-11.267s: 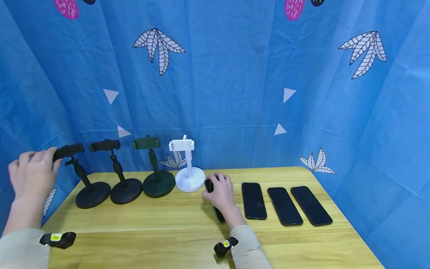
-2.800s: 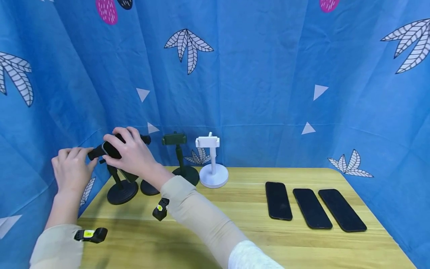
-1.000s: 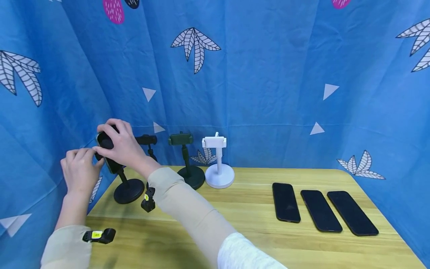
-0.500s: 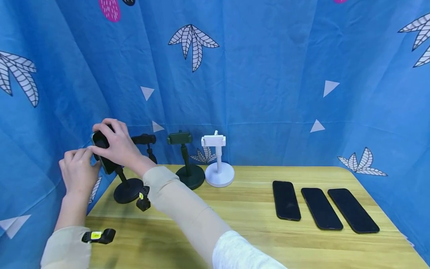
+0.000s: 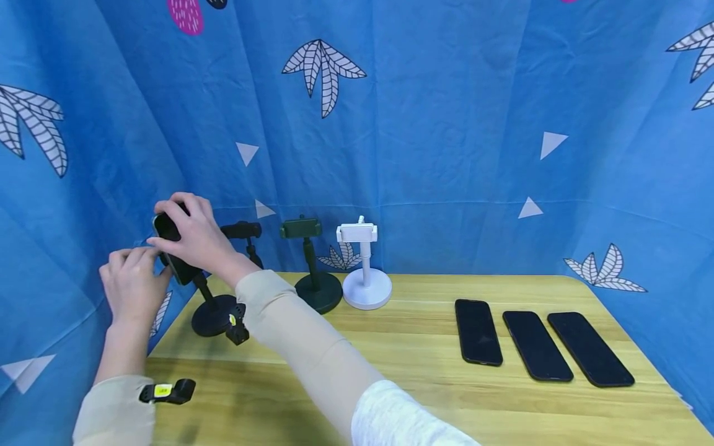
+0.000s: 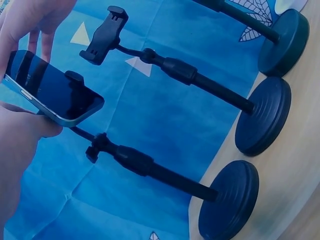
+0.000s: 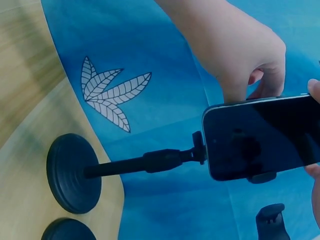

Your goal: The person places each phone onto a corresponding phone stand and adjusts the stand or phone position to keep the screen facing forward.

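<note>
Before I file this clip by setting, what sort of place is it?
Probably a screened-off tabletop workspace: a patterned blue curtain hangs behind a wooden table with phone stands lined up on it.

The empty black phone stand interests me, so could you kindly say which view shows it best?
The left wrist view: there the empty black phone stand appears whole, from clamp to base. The head view hides the base behind the right arm; the right wrist view shows only pieces of both.
</note>
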A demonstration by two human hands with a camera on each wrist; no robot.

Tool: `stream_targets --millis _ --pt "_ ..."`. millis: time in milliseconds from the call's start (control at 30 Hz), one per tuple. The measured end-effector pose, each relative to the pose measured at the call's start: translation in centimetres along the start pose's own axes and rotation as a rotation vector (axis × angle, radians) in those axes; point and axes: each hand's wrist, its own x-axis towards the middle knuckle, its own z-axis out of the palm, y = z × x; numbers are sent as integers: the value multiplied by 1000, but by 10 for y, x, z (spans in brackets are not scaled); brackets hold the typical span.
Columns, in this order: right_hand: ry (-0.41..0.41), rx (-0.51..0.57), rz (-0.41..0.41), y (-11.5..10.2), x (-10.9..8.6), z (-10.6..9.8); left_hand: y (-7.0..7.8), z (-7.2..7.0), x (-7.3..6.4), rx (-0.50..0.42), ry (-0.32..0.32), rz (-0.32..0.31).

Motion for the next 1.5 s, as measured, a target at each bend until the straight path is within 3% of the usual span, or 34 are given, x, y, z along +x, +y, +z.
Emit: stream_targets --millis 367,667,1200,1500 --pt "24 -177 -50 -3 1 0 -2 0 -2 1 16 30" --pt "36 -311 -97 -4 0 8 -3 -1 -6 21 20 11" --pt "124 -429 -84 -4 4 15 -3 -2 -7 56 77 70" --pt "126 -443 -62 -6 2 13 0 -2 -6 55 60 52"
